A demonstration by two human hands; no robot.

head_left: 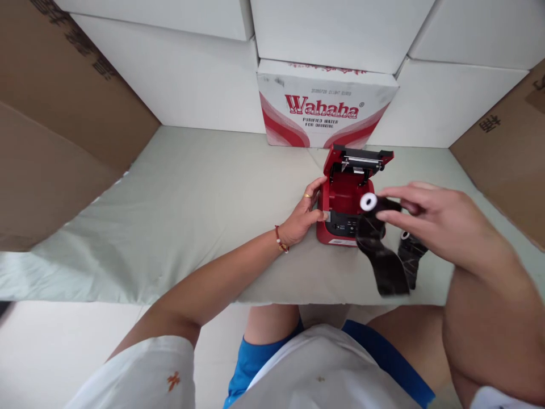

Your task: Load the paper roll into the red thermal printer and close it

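Observation:
A small red label printer (343, 226) stands on the cloth-covered table with its lid tilted up, showing a red hollow inside. My left hand (303, 216) grips its left side, thumb on the front edge and fingers along the wall. Pinched between the thumb and fingers of my right hand (430, 218) is a roll of black film (378, 255) with a white core, its loose strip dangling in front of the printer. Beneath that hand, a second dark roll (412, 255) with a white core lies on the table, partly covered.
Behind the printer stands a white-and-red Wahaha water carton (323, 108), with white boxes (187, 74) stacked around it. Brown cartons (63, 125) flank the table on both sides. A pale green cloth (204, 193) covers the table, whose front edge is close to my legs.

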